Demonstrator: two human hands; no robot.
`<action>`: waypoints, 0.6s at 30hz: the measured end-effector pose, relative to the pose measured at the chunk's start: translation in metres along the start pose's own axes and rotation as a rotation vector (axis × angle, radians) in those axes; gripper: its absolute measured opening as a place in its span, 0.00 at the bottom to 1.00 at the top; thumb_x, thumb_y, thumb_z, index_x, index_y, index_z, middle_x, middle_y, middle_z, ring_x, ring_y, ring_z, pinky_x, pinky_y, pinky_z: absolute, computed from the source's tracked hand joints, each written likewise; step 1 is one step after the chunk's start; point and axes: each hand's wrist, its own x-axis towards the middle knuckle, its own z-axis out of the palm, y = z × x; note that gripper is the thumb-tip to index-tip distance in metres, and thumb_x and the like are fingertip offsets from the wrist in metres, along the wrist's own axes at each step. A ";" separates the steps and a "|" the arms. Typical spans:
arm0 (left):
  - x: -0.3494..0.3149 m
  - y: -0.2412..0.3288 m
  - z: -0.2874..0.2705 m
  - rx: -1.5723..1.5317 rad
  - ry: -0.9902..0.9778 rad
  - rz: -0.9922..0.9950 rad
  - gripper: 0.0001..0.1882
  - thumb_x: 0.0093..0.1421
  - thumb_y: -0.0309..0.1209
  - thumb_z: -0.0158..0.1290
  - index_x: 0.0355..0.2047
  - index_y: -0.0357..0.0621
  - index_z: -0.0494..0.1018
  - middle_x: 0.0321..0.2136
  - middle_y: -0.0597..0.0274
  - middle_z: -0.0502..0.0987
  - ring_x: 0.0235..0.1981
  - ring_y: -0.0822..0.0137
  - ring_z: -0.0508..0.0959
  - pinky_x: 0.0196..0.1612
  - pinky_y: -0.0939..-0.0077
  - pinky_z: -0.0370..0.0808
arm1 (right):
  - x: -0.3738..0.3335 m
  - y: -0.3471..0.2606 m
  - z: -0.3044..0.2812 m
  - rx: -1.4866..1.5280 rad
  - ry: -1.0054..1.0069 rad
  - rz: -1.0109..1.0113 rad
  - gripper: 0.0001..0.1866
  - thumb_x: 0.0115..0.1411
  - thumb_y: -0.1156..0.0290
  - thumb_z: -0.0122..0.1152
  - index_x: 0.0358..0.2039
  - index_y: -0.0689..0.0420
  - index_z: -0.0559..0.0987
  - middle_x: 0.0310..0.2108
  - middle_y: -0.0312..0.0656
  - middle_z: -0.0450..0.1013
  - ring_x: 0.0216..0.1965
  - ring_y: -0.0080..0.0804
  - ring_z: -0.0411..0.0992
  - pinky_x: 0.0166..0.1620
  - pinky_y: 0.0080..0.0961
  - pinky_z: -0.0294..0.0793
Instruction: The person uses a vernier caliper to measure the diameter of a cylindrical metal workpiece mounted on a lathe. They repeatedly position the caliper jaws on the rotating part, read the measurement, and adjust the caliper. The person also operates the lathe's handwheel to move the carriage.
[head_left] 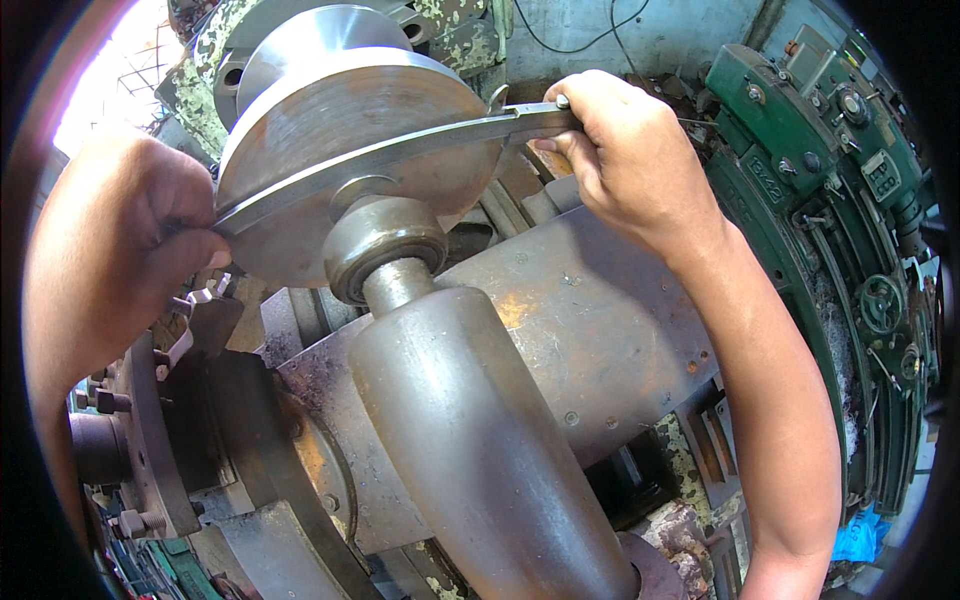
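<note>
A long steel caliper [372, 152] stretches across the flat face of a round metal disc [345, 112] mounted in a lathe. My left hand [125, 240] pinches the caliper's left end at the disc's lower left edge. On the other side, my right hand [635, 150] grips the right end between thumb and fingers, just past the disc's rim. A small jaw shows above the beam near that hand. Below the beam, a rounded live centre [385, 245] presses toward the disc's middle, carried by the thick tailstock quill [460, 400].
Under the quill lies a flat steel cover plate [590, 330] with rust patches. A tool holder with protruding bolts [110, 402] stands at the lower left. Behind the disc is the lathe chuck [215, 85]. A green machine [780, 150] with handwheels occupies the right.
</note>
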 end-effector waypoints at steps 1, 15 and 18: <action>0.001 0.001 -0.001 -0.003 -0.006 0.015 0.06 0.51 0.21 0.67 0.24 0.33 0.80 0.19 0.51 0.79 0.21 0.63 0.81 0.28 0.73 0.76 | 0.000 0.000 0.000 -0.006 0.001 -0.008 0.07 0.58 0.77 0.66 0.35 0.63 0.76 0.33 0.53 0.77 0.38 0.55 0.78 0.44 0.45 0.79; 0.000 0.006 -0.002 -0.017 0.003 -0.004 0.07 0.51 0.20 0.67 0.23 0.32 0.78 0.19 0.50 0.78 0.21 0.62 0.81 0.28 0.72 0.75 | 0.000 0.002 0.002 0.000 0.032 -0.013 0.10 0.56 0.79 0.68 0.38 0.61 0.78 0.31 0.49 0.75 0.32 0.49 0.76 0.37 0.39 0.76; -0.003 0.002 0.001 0.045 0.060 0.070 0.07 0.51 0.20 0.67 0.23 0.33 0.78 0.19 0.50 0.78 0.21 0.63 0.81 0.28 0.72 0.75 | 0.000 0.002 0.001 -0.014 0.020 -0.014 0.09 0.57 0.78 0.67 0.37 0.62 0.77 0.32 0.51 0.75 0.35 0.52 0.77 0.39 0.41 0.77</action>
